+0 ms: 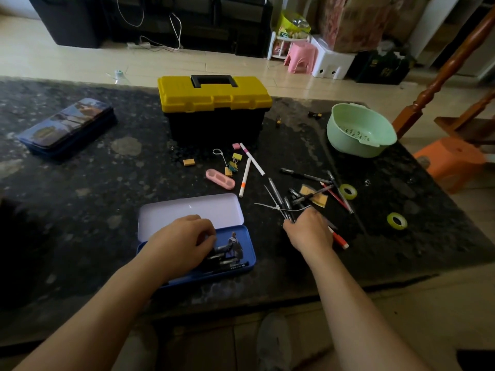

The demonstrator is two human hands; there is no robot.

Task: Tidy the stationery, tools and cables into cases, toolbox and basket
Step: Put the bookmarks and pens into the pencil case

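Observation:
An open blue pencil case [247, 253] with a white lid lies at the table's near edge. My left hand [182, 243] rests inside it, fingers curled over several black pens [227, 262]. My right hand [308, 231] is closed around dark pens [288, 207] at the near end of a loose pile of pens [316, 191]. A red pen [340, 241] pokes out beside that hand. A shut yellow-lidded toolbox [214, 108] stands at the back centre. A green basket [359, 129] sits at the back right. A shut blue case [67, 127] lies at the left.
Two white markers [249, 170], a pink eraser holder [220, 178], binder clips [233, 163], small erasers [189, 162] and a white cable tie [273, 207] lie mid-table. Two tape rolls [397, 220] sit right. An orange stool [450, 162] stands beyond the right edge.

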